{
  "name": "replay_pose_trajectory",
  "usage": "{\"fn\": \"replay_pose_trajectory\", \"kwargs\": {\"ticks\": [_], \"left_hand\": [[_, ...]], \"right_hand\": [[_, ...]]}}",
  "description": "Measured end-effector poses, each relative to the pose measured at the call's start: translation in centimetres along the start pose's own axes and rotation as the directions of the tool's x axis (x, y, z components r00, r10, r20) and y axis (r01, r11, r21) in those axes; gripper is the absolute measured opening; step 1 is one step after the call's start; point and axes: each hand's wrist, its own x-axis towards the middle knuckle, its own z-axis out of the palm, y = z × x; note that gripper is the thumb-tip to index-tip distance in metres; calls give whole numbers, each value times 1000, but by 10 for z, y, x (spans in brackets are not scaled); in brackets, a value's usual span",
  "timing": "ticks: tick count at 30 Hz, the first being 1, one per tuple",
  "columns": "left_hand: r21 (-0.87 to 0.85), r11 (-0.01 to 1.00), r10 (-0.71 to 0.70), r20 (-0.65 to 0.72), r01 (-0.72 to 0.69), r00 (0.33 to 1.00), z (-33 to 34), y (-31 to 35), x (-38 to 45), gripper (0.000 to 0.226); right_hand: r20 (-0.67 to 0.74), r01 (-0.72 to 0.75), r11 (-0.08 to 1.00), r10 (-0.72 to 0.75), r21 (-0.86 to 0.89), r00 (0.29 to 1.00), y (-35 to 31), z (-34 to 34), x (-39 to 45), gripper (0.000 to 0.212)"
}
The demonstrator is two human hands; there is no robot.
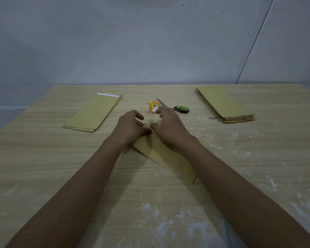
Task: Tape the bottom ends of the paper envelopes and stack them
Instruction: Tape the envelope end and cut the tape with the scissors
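Table: envelopes, scissors, perhaps tape.

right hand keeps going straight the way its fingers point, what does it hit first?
Likely the tape roll: the right hand points away from the person, fingertips just short of it. The scissors lie right behind, so depth is uncertain.

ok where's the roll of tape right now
In the head view the tape roll stands on edge near the middle of the table, just beyond the right hand, with the scissors touching or right behind it.
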Motion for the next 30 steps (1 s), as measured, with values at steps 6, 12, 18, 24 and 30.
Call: {"fn": "replay_pose_trajectory", "kwargs": {"ticks": [6,12,18,24,30], "left_hand": [[-463,886,19,-13,-23,1000,-8,4,-2,29],[-558,828,-1,96,55,995,-16,-5,4,4],[-774,629,-31,70,73,997,-12,-4,7,8],[-851,523,-128,-142,-55,981,0,-3,7,23],[-849,526,-175,-172,-56,969,5,-2,7,17]], "right_hand": [[-137,-84,913,150,400,979,2,-7,5,15],[-257,-133,850,299,510,919,14,-19,14,15],[-210,-201,743,420,638,883,18,-21,22,11],[-188,-163,595,483,787,855,13,-18,20,22],[-247,-96,600,464,794,851,10,-17,20,13]]}}
